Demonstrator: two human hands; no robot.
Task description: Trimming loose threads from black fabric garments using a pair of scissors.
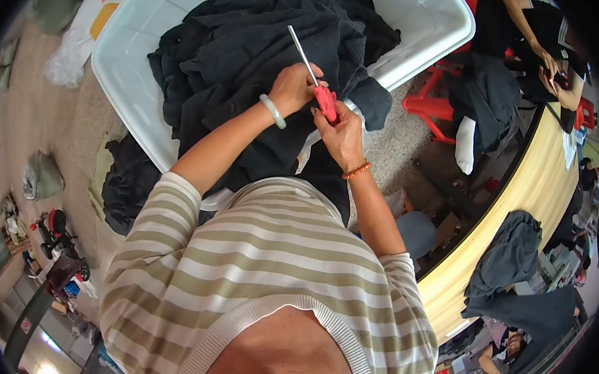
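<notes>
A screwdriver-like tool (325, 103) with a red handle and a straight metal shaft is held before my chest, its shaft slanting up and to the left. My right hand (341, 133), with an orange beaded bracelet, grips the handle. The fingers of my left hand (294, 89), which wears a pale bangle, close in where the shaft meets the handle; the contact is partly hidden. Just beyond both hands lies a heap of black cloth garments (254, 41), piled in a large white plastic tub (130, 50) and spilling over its near side.
A red plastic stool (427, 105) stands right of the tub, with dark cloth beside it. Along the right curves a wooden worktable (521, 202) bearing dark garments (510, 254). Another person's hands (549, 72) show at upper right. A scooter (59, 240) and bags are on the left floor.
</notes>
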